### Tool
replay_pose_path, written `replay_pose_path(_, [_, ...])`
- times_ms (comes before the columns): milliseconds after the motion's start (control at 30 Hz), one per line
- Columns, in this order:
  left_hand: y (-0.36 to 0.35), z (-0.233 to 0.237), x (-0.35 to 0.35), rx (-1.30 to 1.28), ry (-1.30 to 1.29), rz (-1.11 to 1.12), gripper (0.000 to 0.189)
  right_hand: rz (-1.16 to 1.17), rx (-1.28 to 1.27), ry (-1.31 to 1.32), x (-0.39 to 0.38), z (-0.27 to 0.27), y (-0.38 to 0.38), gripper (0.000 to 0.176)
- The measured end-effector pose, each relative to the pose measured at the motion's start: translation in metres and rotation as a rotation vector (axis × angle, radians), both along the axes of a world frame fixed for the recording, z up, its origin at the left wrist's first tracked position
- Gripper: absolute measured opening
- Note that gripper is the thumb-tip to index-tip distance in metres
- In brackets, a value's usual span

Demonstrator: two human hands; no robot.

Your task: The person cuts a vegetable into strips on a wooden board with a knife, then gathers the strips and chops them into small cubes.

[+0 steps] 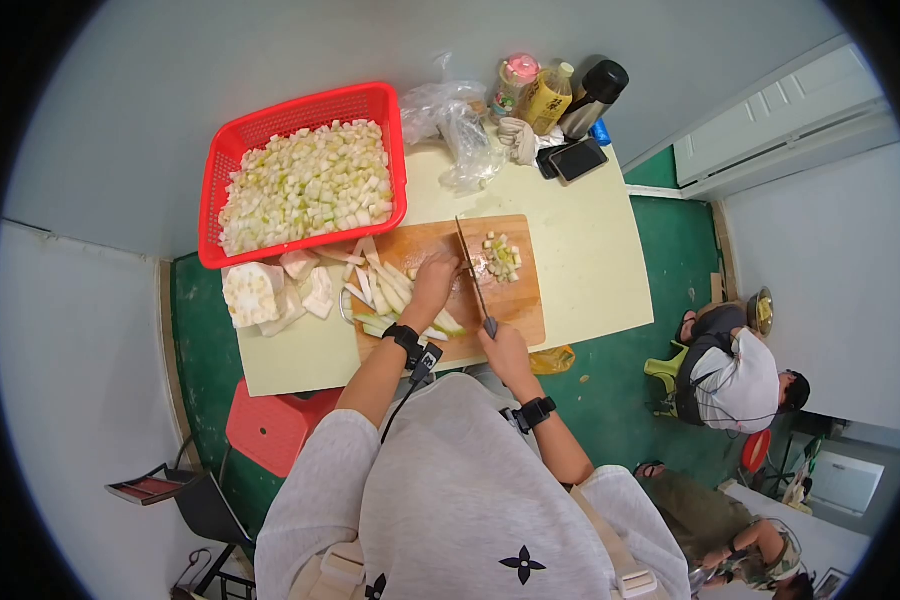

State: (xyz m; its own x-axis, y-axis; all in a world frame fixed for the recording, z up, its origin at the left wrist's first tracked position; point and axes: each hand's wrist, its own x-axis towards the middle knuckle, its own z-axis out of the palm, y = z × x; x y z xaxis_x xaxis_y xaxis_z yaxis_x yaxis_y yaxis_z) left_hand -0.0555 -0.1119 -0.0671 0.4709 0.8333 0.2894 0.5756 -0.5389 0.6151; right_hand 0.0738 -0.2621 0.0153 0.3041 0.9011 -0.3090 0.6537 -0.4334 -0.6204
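1. Head view, right hand: the right hand [507, 352] is closed around the handle of a knife [473, 268], whose blade reaches away from the person over the cutting board [523, 305].
2. Head view, left hand: the left hand [436, 281] is over the board just beside the blade, fingers bent and drawn close together; I cannot tell whether they grip a piece.
3. Head view, board: small pale cubes [504, 258] lie to the right of the blade. Pale and green-edged strips [391, 291] lie to its left, around the left hand.
4. Head view, left of the board: large white chunks [253, 296] lie on the table [595, 270], below a red basket [400, 160] heaped with diced pieces [310, 185].
5. Head view, far end of the table: clear plastic bags [467, 145], a yellow-labelled bottle [546, 103], a black-topped flask [597, 97] and a phone [579, 160] are grouped together.
6. Head view, surroundings: a red stool [268, 428] stands near the table; at right a person in a white top [742, 385] sits beside a metal bowl [753, 313].
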Motion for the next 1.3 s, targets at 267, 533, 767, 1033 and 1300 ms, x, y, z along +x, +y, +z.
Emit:
replay_pose_path(267, [0.004, 0.001, -0.003, -0.051, 0.092, -0.042, 0.006, -0.023, -0.110, -0.014, 0.002, -0.005, 0.010, 0.046])
replay_pose_path(533, [-0.007, 0.010, -0.009, 0.005, 0.003, -0.052, 0.011, -0.097, 0.040, -0.038, 0.007, -0.038, 0.016, 0.050])
replay_pose_path(767, [-0.007, 0.012, -0.011, -0.018, -0.026, 0.000, 0.010, -0.108, 0.099, 0.175, 0.022, -0.020, -0.002, 0.041])
replay_pose_path(1033, [-0.005, 0.011, -0.005, -0.011, -0.032, -0.010, 0.010, -0.083, 0.050, 0.201, 0.016, -0.005, -0.011, 0.035])
replay_pose_path(1300, [-0.003, 0.010, -0.001, -0.032, -0.053, 0.002, 0.011, -0.004, 0.117, 0.083, 0.014, -0.022, -0.013, 0.032])
